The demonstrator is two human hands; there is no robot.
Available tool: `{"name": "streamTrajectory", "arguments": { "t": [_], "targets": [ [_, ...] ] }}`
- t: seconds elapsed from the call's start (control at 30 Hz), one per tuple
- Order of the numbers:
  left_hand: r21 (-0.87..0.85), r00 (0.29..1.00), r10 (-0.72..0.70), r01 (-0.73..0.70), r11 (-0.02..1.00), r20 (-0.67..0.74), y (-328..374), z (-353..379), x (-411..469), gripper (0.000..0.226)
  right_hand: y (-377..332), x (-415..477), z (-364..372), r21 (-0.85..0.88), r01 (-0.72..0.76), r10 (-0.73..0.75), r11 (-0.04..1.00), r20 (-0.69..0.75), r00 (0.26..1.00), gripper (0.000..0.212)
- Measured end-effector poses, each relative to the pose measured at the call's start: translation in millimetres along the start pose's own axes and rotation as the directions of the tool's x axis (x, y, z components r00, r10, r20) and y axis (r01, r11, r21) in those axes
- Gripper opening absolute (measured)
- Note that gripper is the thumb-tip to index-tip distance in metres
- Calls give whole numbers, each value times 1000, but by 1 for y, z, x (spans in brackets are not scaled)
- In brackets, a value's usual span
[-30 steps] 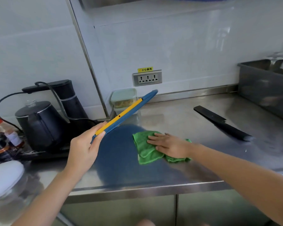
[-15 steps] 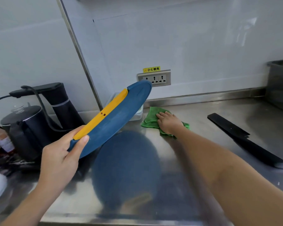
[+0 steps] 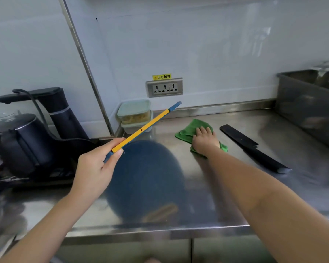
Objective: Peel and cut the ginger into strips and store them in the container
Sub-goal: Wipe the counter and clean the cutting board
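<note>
The lidded container (image 3: 134, 108), with pale yellow strips (image 3: 135, 117) inside, stands at the back of the worktop (image 3: 235, 186) against the wall. It is beyond your left hand (image 3: 95, 168) and left of your right hand (image 3: 204, 138). Your left fingers (image 3: 116, 154) pinch the near end of a blue-and-yellow cutting board (image 3: 141, 130), held edge-on in the air and crossing in front of the container. Your right fingers (image 3: 202, 130) lie straight, pressing a green cloth (image 3: 186, 130) flat. A black knife (image 3: 254, 149) lies just right of the cloth. A black kettle (image 3: 21, 141) stands far left.
</note>
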State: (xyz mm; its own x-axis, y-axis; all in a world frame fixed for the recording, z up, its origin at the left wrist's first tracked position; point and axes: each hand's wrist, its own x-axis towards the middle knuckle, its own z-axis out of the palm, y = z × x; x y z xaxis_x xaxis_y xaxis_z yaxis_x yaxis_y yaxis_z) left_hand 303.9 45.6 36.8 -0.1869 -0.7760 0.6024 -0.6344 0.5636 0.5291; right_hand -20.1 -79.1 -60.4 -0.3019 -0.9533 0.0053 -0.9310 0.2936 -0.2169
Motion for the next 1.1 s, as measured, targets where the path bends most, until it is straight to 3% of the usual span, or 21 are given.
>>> {"name": "streamTrajectory", "arguments": {
  "t": [0.17, 0.3, 0.43, 0.53, 0.67, 0.7, 0.77, 0.83, 0.9, 1.0, 1.1],
  "targets": [
    [-14, 983, 117, -117, 993, 139, -4, 16, -26, 41, 16, -43, -5, 11, -42, 42, 999, -11, 999, 54],
    [48, 888, 258, -298, 954, 381, -29, 32, -56, 59, 31, -92, -9, -1, -20, 20, 1000, -33, 999, 53],
    [2, 819, 193, -230, 973, 540, -34, 34, -73, 75, 48, -150, -16, -31, 58, -59, 998, -11, 998, 52],
    [9, 716, 102, -150, 989, 691, -32, 27, -76, 80, 56, -189, -21, -49, 151, -150, 987, 22, 988, 50],
    [122, 505, 22, -250, 961, 863, -11, 18, -57, 68, 60, -209, -26, -80, 218, -217, 973, 22, 976, 51],
    [165, 495, -11, -268, 949, 869, 0, 20, -44, 61, 61, -210, -26, -84, 227, -227, 970, 14, 974, 51],
    [170, 558, -8, -239, 956, 830, 29, 33, -13, 46, 64, -213, -24, -63, 232, -232, 971, 3, 973, 50],
    [56, 647, 104, -222, 973, 756, 60, 65, 18, 36, 71, -215, -24, -24, 229, -229, 973, -3, 973, 49],
    [-59, 665, 231, -270, 961, 710, 90, 109, 44, 30, 80, -218, -24, 14, 222, -222, 975, -6, 975, 47],
    [-181, 620, 408, -397, 900, 670, 126, 184, 70, 26, 91, -227, -21, 30, 219, -218, 975, -37, 975, 55],
    [-255, 467, 534, -537, 804, 705, 154, 246, 78, 32, 97, -227, -19, 32, 250, -249, 968, -33, 968, 84]
  ]
}}
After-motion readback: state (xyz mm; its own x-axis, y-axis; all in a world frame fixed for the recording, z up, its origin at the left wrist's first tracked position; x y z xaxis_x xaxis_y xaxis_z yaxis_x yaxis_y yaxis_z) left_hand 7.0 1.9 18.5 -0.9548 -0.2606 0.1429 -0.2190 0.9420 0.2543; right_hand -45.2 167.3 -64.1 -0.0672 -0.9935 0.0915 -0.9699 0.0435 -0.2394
